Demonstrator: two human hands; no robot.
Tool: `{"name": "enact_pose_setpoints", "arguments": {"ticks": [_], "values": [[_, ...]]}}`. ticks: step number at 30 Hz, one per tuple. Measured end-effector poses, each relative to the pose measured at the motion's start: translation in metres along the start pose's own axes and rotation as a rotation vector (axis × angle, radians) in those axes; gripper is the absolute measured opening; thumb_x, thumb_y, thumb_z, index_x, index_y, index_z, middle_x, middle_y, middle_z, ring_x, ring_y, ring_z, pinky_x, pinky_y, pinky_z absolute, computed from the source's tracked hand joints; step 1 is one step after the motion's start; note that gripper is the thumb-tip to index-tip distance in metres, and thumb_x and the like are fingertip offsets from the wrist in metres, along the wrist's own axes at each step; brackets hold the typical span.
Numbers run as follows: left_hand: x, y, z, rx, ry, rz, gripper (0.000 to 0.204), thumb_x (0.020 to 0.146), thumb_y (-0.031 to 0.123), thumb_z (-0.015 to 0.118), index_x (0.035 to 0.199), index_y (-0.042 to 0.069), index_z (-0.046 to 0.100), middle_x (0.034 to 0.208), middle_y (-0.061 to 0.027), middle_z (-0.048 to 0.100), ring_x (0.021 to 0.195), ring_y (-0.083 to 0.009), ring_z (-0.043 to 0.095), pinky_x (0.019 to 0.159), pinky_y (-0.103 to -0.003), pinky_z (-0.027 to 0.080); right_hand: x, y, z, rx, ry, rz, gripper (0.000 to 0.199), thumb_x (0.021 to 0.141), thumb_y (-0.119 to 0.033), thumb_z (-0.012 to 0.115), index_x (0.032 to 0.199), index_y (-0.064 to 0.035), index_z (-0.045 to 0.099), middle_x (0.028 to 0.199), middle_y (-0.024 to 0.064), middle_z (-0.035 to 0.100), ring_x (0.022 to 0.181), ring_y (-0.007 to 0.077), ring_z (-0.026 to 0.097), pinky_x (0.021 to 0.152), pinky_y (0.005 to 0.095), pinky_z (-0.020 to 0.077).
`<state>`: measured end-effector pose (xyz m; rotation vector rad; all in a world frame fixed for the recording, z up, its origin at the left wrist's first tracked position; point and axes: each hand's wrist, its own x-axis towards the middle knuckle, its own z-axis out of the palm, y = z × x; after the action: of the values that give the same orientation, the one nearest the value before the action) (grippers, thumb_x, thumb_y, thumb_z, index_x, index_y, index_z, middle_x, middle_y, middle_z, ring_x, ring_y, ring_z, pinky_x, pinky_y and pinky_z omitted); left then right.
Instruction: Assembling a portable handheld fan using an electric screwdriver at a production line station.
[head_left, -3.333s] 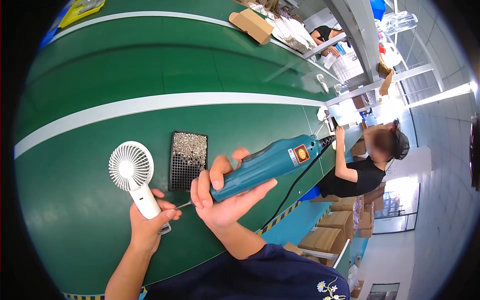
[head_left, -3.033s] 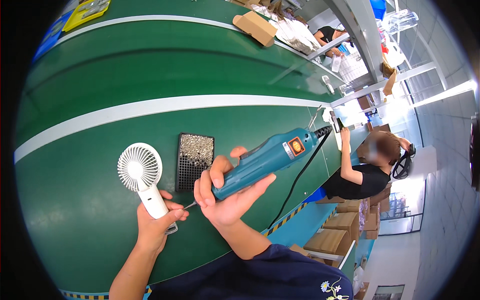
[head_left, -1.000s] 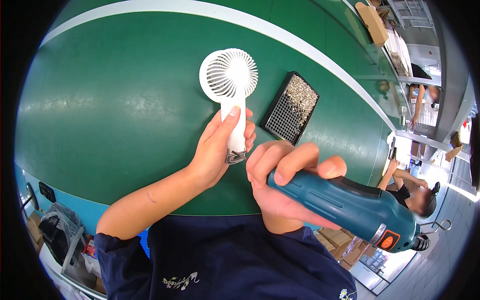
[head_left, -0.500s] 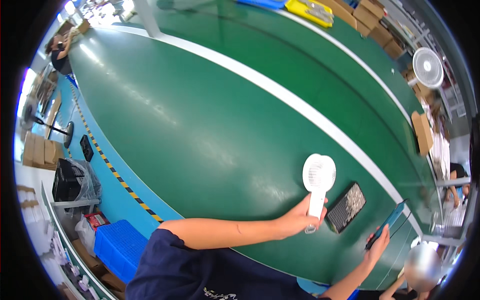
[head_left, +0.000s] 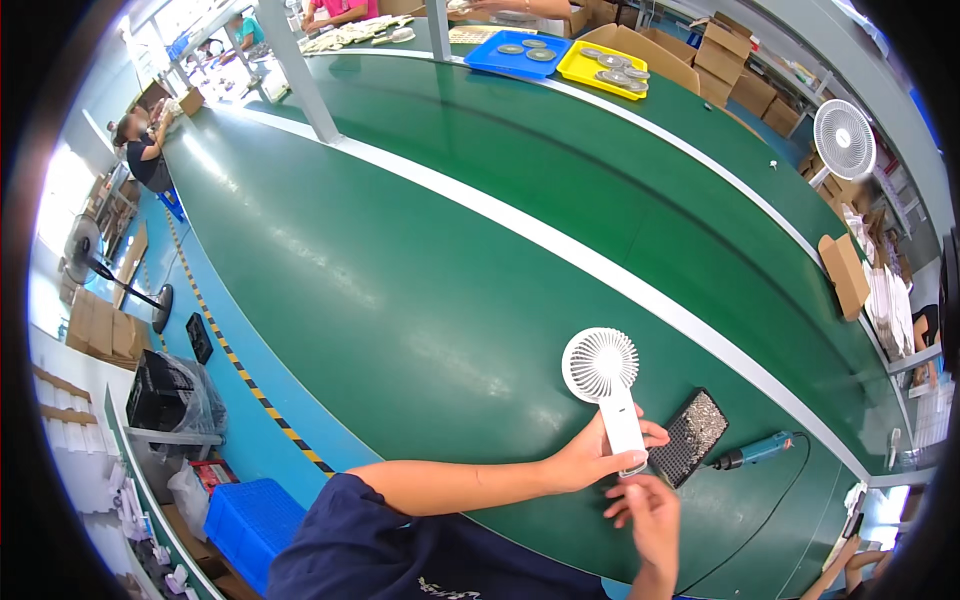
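Observation:
My left hand [head_left: 590, 452] grips the handle of a small white hand-held fan [head_left: 606, 381], whose round grille points away from me over the green table [head_left: 400, 270]. My right hand [head_left: 648, 505] is just below the fan's handle end, fingers spread, holding nothing. A teal electric screwdriver [head_left: 757, 451] lies on the table to the right, its cable trailing off. A black tray of small screws [head_left: 690, 436] sits between the fan and the screwdriver.
A white stripe [head_left: 560, 240] runs along the table. Blue [head_left: 520, 52] and yellow [head_left: 612, 68] trays with round parts stand at the far side, beside cardboard boxes [head_left: 845, 275] and a white desk fan [head_left: 843, 137]. Other people work at the far left and right edges. A blue crate [head_left: 240, 515] sits on the floor.
My right hand has put the electric screwdriver down on the table and come back to the fan's handle. The view has swung left along the table.

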<state>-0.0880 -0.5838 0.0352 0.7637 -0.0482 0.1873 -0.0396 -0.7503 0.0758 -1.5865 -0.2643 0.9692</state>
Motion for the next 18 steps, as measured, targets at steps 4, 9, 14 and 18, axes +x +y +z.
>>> {"name": "enact_pose_setpoints", "arguments": {"ticks": [4, 9, 14, 18], "values": [[-0.009, -0.005, -0.005, -0.078, 0.054, -0.087, 0.043, 0.089, 0.008, 0.056, 0.121, 0.009, 0.028, 0.122, -0.0170, 0.052, 0.119, -0.0271, 0.050, 0.091, -0.035, 0.045, 0.017, 0.033, 0.039, 0.385, -0.047, 0.007, 0.013, 0.092, -0.011, 0.054, 0.090, 0.0016, 0.056, 0.074, 0.0100, 0.061, 0.052, 0.0137, 0.057, 0.044, 0.0227, 0.0430], [-0.006, -0.011, -0.001, -0.163, 0.105, -0.075, 0.035, 0.089, 0.012, 0.057, 0.116, 0.006, 0.035, 0.096, -0.0140, 0.060, 0.093, -0.0238, 0.061, 0.076, -0.032, 0.052, 0.017, 0.047, 0.028, 0.374, -0.028, -0.046, 0.023, 0.093, -0.019, 0.052, 0.093, 0.0035, 0.054, 0.068, 0.0139, 0.060, 0.046, 0.0171, 0.055, 0.039, 0.0260, 0.0434], [0.003, -0.003, 0.002, -0.203, 0.275, -0.142, 0.026, 0.092, 0.031, 0.057, 0.091, 0.006, 0.049, 0.077, -0.0061, 0.059, 0.066, -0.0149, 0.061, 0.059, -0.028, 0.052, 0.018, 0.028, 0.036, -0.026, 0.021, -0.220, 0.028, 0.092, -0.022, 0.048, 0.074, -0.0020, 0.057, 0.062, 0.0031, 0.051, 0.050, 0.0106, 0.045, 0.043, 0.0245, 0.0309], [0.004, 0.002, 0.006, -0.280, 0.408, -0.166, 0.030, 0.091, 0.034, 0.057, 0.082, 0.006, 0.050, 0.068, -0.0034, 0.056, 0.056, -0.0136, 0.057, 0.053, -0.026, 0.050, 0.016, 0.034, 0.050, -0.016, 0.158, -0.169, 0.023, 0.088, -0.013, 0.047, 0.072, -0.0008, 0.057, 0.059, 0.0020, 0.050, 0.049, 0.0092, 0.042, 0.044, 0.0228, 0.0287]]}}
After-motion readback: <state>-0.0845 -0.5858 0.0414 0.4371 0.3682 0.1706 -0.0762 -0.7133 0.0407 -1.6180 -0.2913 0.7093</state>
